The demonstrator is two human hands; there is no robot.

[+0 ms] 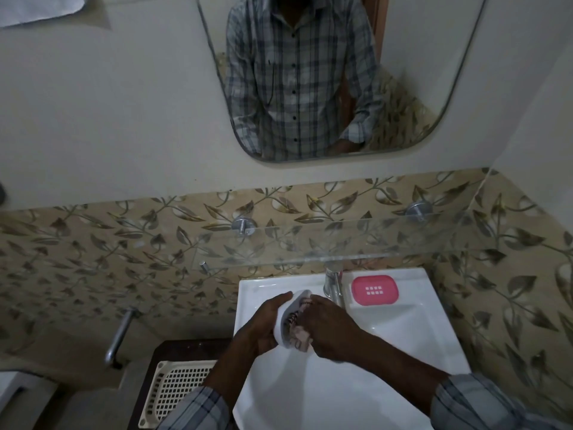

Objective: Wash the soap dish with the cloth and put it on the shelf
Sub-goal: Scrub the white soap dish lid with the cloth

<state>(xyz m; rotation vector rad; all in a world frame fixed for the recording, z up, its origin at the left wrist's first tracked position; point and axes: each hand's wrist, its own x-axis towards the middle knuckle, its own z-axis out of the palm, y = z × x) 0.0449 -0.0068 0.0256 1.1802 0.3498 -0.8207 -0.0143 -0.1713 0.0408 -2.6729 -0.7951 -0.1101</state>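
Landmark: white washbasin (412,333), set against the leaf-patterned tiled wall (93,259).

Left hand (263,324): reaches in over the basin's left rim, forearm rising from the lower left, checked sleeve (198,408) rolled near the elbow. Fingers curled round the outer side of the soap dish, fingertips (283,295) at its far end; palm turned toward the right hand.

Soap dish (294,305): white, oval, held over the basin bowl just left of the tap, tipped on its side so the hollow faces right. Only its rim and part of the inside show between the two hands.

Right hand (328,327): comes in from the lower right across the bowl, back of the hand up, wrist bent slightly inward. Fingers closed on the cloth and pressed into the hollow of the dish.

Cloth (299,335): small patterned piece, bunched; mostly covered by the right hand, a fold hanging below the dish.

Tap (333,283): chrome, at the basin's back ledge, immediately right of the hands. Whether water runs cannot be told.

Pink soap dish tray (374,290): on the basin's back ledge, right of the tap, with a block of small slots in its middle.

Glass shelf (325,243): clear, fixed on two round metal pegs, directly above the basin's back edge.

Mirror (325,88): on the wall above the shelf, reflecting a checked shirt.

Perforated cream basket (176,389): left of the basin, on a dark surface
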